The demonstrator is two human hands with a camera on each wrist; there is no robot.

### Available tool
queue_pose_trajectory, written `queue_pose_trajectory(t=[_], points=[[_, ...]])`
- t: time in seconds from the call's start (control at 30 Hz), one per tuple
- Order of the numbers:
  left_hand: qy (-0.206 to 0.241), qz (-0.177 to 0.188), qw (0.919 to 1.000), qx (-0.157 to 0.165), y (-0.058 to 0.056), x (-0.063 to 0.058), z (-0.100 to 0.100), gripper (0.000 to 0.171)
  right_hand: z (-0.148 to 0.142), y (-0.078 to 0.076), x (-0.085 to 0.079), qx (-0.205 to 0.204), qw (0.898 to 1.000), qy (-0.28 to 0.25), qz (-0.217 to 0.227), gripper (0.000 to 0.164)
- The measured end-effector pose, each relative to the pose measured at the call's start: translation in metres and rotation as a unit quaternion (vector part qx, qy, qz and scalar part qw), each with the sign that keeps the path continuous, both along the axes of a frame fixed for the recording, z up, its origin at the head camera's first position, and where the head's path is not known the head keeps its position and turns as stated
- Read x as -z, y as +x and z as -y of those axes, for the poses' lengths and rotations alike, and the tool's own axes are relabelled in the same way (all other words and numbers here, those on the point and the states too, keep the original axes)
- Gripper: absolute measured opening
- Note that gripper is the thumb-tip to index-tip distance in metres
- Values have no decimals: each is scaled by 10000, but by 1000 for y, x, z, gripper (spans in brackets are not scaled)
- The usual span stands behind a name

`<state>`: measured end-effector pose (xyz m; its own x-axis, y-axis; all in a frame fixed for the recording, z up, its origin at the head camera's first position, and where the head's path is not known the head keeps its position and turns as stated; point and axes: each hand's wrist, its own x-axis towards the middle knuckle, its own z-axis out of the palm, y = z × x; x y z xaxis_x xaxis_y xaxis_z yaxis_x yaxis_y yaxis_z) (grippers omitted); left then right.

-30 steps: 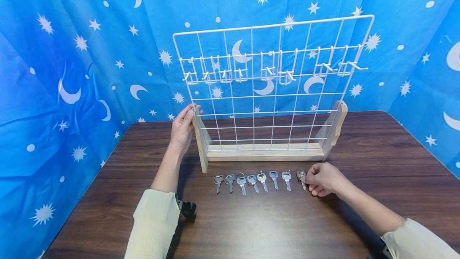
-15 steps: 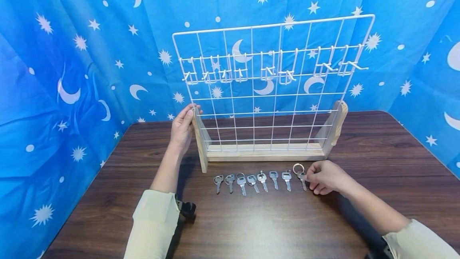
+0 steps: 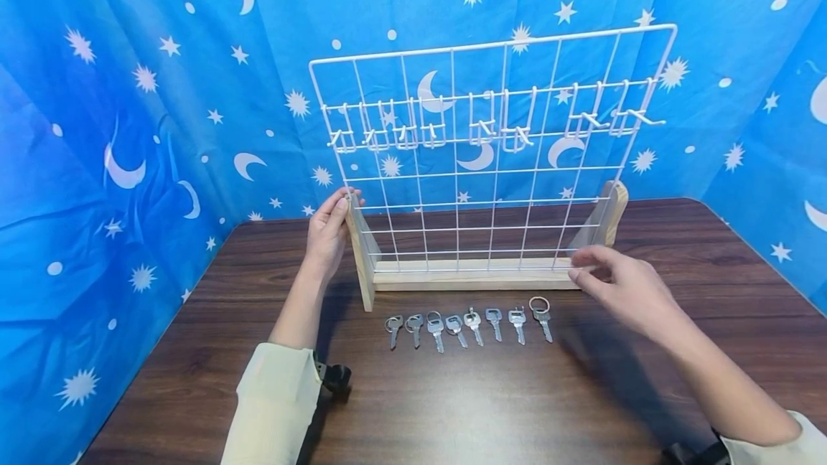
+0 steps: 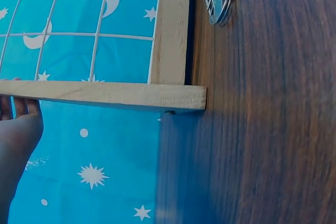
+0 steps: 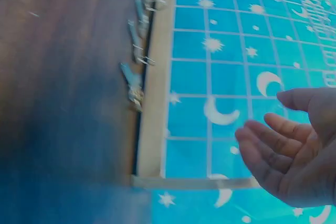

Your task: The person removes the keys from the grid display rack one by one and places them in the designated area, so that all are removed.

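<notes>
My left hand (image 3: 328,232) grips the left wooden side piece (image 3: 360,260) of a stand that bears a white wire grid rack (image 3: 452,49). In the left wrist view, its fingers (image 4: 21,107) reach behind that side piece (image 4: 131,93). My right hand (image 3: 625,284) is held in the air before the stand's lower right corner, fingers relaxed, thumb and index apart, holding nothing. The right wrist view shows the same hand (image 5: 294,156) with an empty palm. Several silver keys lie in a row on the table; the rightmost key (image 3: 543,325), with its ring upward, is nearest my right hand.
White hooks (image 3: 481,128) hang along the grid's upper wires with nothing on them. The wooden base bar (image 3: 478,283) runs just behind the keys. A blue curtain with moons and stars (image 3: 161,235) surrounds the brown table (image 3: 452,407) at the back and sides.
The rightmost key's ring was turned up above its head. My right hand then let go of that key and rose away to the right. My left hand stayed put.
</notes>
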<state>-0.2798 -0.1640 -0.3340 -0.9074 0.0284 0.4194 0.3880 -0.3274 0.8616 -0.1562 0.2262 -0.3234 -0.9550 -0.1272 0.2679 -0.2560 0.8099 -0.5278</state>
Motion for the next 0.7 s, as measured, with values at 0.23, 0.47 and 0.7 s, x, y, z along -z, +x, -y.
queue_pose_trajectory(t=[0.23,0.47,0.7], points=[[-1057,-191,9921,-653,2,-4,5,35,-11,7,-6,-298,9974,53,-653,76],[-3365,-783,9202,-1841,16,-18,9,35,-22,11,-5,-170,9961,576,-654,92],[-5821,-1909,7098,-3479,36,-33,-4,31,-33,10,-4,211,9955,754,-538,98]])
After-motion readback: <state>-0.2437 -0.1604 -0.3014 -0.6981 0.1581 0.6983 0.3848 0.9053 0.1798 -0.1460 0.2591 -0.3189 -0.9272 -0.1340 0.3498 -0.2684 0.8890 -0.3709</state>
